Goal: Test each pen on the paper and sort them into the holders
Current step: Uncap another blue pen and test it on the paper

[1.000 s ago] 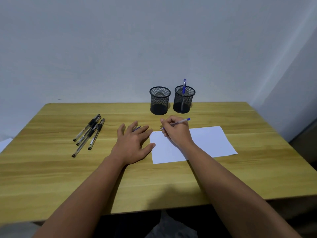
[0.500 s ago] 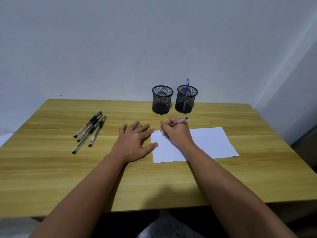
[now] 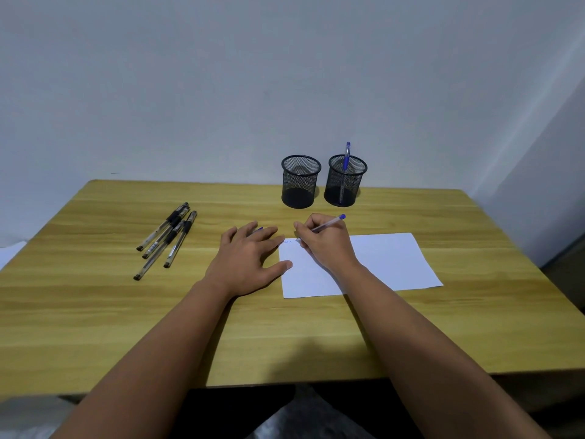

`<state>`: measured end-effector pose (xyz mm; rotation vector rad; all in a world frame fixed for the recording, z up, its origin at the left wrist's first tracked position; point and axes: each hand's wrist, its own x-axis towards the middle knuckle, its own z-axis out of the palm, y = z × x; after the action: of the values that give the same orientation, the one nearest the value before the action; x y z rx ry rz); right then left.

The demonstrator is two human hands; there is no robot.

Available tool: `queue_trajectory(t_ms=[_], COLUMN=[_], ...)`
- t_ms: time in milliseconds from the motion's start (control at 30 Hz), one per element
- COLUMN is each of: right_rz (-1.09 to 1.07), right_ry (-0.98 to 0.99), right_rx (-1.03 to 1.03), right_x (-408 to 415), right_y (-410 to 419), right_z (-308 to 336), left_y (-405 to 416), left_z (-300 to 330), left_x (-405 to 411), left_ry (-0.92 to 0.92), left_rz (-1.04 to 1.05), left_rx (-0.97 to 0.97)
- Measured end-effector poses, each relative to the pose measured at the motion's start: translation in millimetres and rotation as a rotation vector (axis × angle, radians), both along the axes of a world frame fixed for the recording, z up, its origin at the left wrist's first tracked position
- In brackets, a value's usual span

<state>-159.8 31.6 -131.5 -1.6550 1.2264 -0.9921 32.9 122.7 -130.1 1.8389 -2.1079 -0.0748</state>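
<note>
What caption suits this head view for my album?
Right hand tests a blue pen on paper, two mesh holders behind.

Blue pen point(image 3: 327, 224) tilted, tip on white paper point(image 3: 386, 261) upper-left corner, faint blue scribble there. Paper flat, frame centre-right. Two black mesh holders upper centre: left holder point(image 3: 300, 182) w/o pens, right holder point(image 3: 346, 182) w/ one blue pen upright. Four black pens point(image 3: 167, 239) loose, centre-left.
</note>
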Motion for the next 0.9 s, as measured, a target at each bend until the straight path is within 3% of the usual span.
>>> queue_trajectory(t_ms=[600, 733, 900], right_rz=[-0.069, -0.117, -0.104], right_ry=[-0.005, -0.091, -0.030], right_rx=[-0.025, -0.004, -0.015], right_x=[1.0, 1.5, 1.6], right_y=[5.2, 3.8, 4.4], right_z=[3.5, 3.0, 2.9], left_y=[-0.1, 0.5, 0.7], left_z=[-1.2, -1.2, -1.4], left_x=[1.4, 1.4, 1.7], left_ry=[-0.019, -0.013, -0.007], left_rz=[0.009, 0.011, 0.011], left_rx=[-0.006, -0.004, -0.009])
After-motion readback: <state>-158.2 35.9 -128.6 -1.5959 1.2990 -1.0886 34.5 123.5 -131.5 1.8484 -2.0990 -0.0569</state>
